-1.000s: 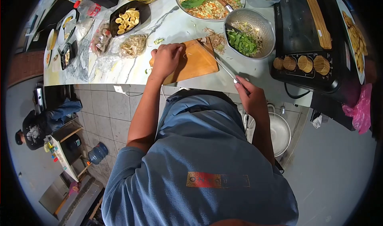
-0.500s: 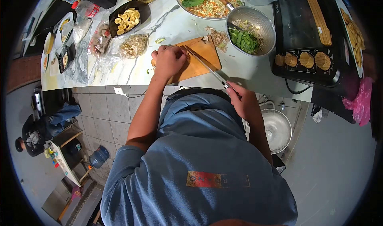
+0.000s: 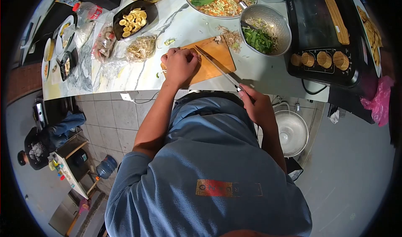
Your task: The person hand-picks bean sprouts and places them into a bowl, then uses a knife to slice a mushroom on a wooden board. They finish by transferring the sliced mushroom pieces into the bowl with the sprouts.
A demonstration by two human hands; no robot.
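My right hand (image 3: 255,104) is closed around the handle of a kitchen knife (image 3: 218,68). The blade slants across a wooden cutting board (image 3: 211,67), its tip near the fingers of the other hand. On the board's left side rests my left hand (image 3: 180,64), fingers curled down and pressed together. Whatever lies under those fingers is hidden. Beside the board's far right corner is a small heap of thin root-like trimmings (image 3: 231,38). Small green scraps (image 3: 169,42) lie on the counter just beyond the left hand.
A metal pan (image 3: 268,27) holds leafy greens and bean sprouts. Behind it stands a tray of chopped vegetables (image 3: 217,6). To the left are a black bowl of sliced banana (image 3: 133,21) and bagged sprouts (image 3: 141,48). An electric griddle (image 3: 331,36) stands right. Another person (image 3: 39,147) is far left.
The view has shifted slightly, so the counter things sit a little differently in frame. Both hands keep nearly the same pose, knife still on the board.
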